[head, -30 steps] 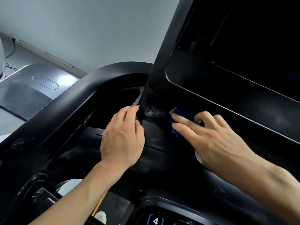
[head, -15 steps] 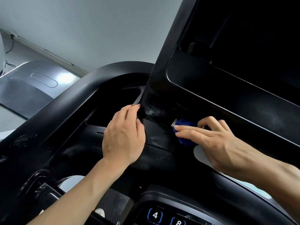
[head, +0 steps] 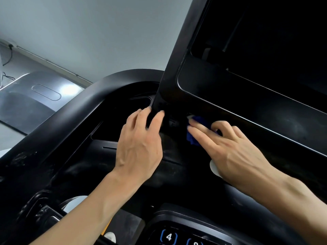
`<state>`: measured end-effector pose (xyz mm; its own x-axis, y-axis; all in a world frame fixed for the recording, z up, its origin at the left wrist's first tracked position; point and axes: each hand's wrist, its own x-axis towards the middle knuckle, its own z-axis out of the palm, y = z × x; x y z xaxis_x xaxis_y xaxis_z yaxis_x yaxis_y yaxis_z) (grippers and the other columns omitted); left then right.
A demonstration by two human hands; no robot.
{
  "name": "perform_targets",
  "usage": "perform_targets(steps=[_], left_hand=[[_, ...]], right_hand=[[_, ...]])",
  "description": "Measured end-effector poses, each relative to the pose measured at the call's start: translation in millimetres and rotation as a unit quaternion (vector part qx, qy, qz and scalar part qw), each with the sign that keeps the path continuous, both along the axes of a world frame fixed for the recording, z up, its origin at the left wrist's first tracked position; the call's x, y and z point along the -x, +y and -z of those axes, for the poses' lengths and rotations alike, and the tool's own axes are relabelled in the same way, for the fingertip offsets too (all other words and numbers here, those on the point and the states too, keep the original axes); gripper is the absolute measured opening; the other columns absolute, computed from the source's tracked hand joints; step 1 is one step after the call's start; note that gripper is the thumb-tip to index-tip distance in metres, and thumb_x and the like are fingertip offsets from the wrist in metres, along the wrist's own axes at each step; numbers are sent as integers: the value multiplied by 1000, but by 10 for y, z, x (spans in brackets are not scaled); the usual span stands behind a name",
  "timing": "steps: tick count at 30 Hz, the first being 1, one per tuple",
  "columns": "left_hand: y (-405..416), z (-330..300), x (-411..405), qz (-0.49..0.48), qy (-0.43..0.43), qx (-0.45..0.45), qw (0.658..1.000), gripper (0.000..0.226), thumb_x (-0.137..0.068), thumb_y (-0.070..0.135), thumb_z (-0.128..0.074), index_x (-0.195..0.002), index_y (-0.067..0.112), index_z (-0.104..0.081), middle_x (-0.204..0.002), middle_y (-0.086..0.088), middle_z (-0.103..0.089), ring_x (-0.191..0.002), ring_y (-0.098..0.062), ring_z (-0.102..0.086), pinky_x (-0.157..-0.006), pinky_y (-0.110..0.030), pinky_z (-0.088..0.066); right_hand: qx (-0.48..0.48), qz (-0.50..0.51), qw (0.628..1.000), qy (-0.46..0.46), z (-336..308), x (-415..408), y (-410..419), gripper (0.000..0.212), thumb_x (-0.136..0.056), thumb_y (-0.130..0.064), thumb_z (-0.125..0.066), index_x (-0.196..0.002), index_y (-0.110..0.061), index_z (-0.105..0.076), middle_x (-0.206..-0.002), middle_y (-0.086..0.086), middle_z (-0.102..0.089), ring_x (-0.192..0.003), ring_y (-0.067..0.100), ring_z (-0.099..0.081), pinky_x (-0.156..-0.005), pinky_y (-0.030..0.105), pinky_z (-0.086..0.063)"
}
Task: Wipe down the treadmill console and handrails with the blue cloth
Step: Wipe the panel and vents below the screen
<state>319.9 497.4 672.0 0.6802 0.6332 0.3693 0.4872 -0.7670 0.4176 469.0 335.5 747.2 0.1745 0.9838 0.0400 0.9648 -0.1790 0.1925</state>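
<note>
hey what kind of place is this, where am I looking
Probably a gym or home workout room. A black treadmill console with a numbered speed button fills the view, a curved handrail wraps around it, and another treadmill's deck lies by the plain wall.

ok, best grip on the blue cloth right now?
Pinch the cloth by its free lower-left fold, coming from the left and below. The right hand covers the rest, and the console overhangs it from above.
</note>
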Motion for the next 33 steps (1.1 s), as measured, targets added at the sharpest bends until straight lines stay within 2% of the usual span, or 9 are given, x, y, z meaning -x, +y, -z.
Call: perform_targets(steps=[5, 7, 13, 17, 19, 21, 25, 29, 33], left_hand=[[-74, -75, -116, -20, -6, 82, 996, 50, -99, 14, -45, -148, 27, -46, -155, -21, -37, -139, -36, -40, -108, -46, -42], [-94, -59, -112, -26, -2, 87, 996, 52, -100, 17, -44, -150, 31, -43, -156, -20, -39, -139, -33, -42, -109, -45, -40], [-86, -64, -104, -30, 3, 81, 996, 55, -98, 19, -42, -151, 34, -41, -154, -12, -43, -139, -28, -44, -110, -44, -40], [-85, -71, -104, -28, 5, 84, 996, 55, -98, 18, -43, -151, 35, -41, -155, -11, -43, -139, -28, -44, -110, -44, -40], [-81, -64, -107, -30, 7, 86, 996, 55, -98, 18, -44, -151, 35, -41, -155, -11, -42, -139, -28, -44, -110, -44, -39], [-78, -66, -101, -33, 7, 91, 995, 56, -98, 18, -44, -151, 36, -40, -155, -10, -42, -139, -27, -43, -111, -43, -39], [-81, -79, -91, -28, 8, 90, 996, 56, -97, 19, -43, -151, 36, -41, -154, -10, -43, -138, -27, -44, -109, -43, -41], [-80, -65, -102, -33, 10, 89, 995, 56, -98, 19, -44, -151, 37, -40, -155, -10, -42, -139, -27, -44, -110, -43, -40], [-91, -62, -95, -33, 9, 92, 995, 57, -98, 17, -47, -151, 37, -40, -155, -10, -43, -139, -27, -44, -110, -43, -40]], right_hand=[[1, 16, 1000, -19, -1, 67, -17, 63, -86, -13, -27, -146, -8, -47, -156, 2, -44, -108, 30, -52, -80, 34, -48], [-3, 26, 999, -26, -26, 70, -145, 62, -85, -10, -34, -145, -6, -48, -156, 3, -44, -107, 32, -53, -78, 35, -49], [-37, 45, 998, -7, 38, 172, 6, 60, -81, 0, -38, -139, -3, -52, -145, 4, -54, -101, 31, -53, -73, 38, -49], [-55, 53, 997, 5, 19, 166, -23, 64, -82, -4, -21, -138, -5, -52, -145, 0, -53, -100, 30, -52, -71, 38, -48], [-55, 52, 997, 25, 30, 198, 87, 62, -81, 0, -31, -139, -5, -50, -143, 1, -54, -101, 31, -52, -72, 38, -48], [-53, 53, 997, 34, 45, 228, 152, 60, -82, -3, -37, -141, -4, -49, -144, 2, -54, -102, 30, -52, -73, 39, -48], [-46, 75, 995, 40, 57, 188, -31, 64, -84, -6, -34, -147, -8, -43, -155, -3, -43, -104, 27, -49, -77, 36, -46], [-53, 66, 995, 61, 82, 203, 87, 65, -85, -10, -24, -147, -9, -42, -153, -4, -45, -106, 26, -49, -78, 35, -45], [-50, 58, 995, 56, 77, 185, 47, 64, -82, -5, -35, -146, -9, -45, -152, -2, -46, -104, 28, -50, -76, 38, -47]])
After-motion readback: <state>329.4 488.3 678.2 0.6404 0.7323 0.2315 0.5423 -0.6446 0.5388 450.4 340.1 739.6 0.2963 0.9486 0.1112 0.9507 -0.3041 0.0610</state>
